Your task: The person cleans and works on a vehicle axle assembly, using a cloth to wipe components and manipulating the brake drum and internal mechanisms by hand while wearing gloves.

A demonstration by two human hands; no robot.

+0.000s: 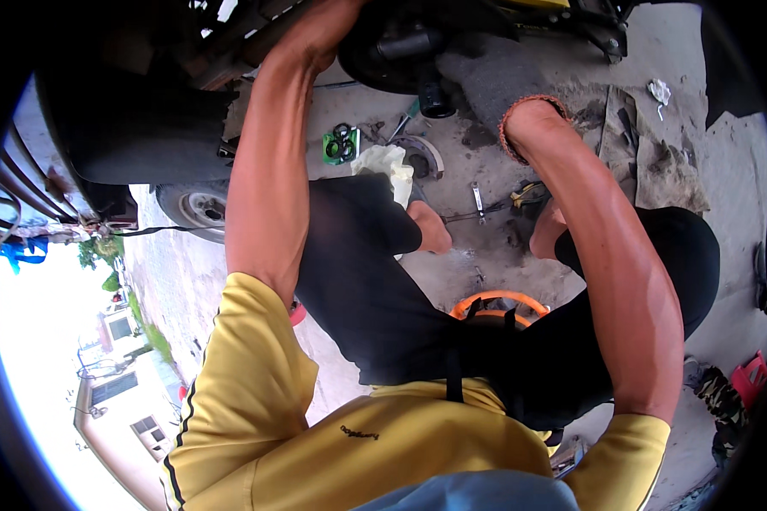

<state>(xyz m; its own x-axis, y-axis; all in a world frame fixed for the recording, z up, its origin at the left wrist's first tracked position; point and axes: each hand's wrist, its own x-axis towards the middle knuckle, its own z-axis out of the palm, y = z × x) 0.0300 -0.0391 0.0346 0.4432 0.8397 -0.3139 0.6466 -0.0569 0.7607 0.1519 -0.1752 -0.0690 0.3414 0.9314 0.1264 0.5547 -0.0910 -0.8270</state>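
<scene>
My left hand reaches up to the top edge, bare-wristed, beside a dark round part under a vehicle; its fingers are lost in shadow and beyond the frame. On my right hand is a dark grey work glove with an orange-red cuff. It is up against the same round part, next to a short black cylindrical piece that points down. The right fingers are turned away, so their grip does not show. Both arms are raised and stretched forward.
Below lie a green card with black rings, a curved brake shoe, a wrench and crumpled pale plastic. A wheel stands at left. Flattened cardboard is at right, an orange ring between my legs.
</scene>
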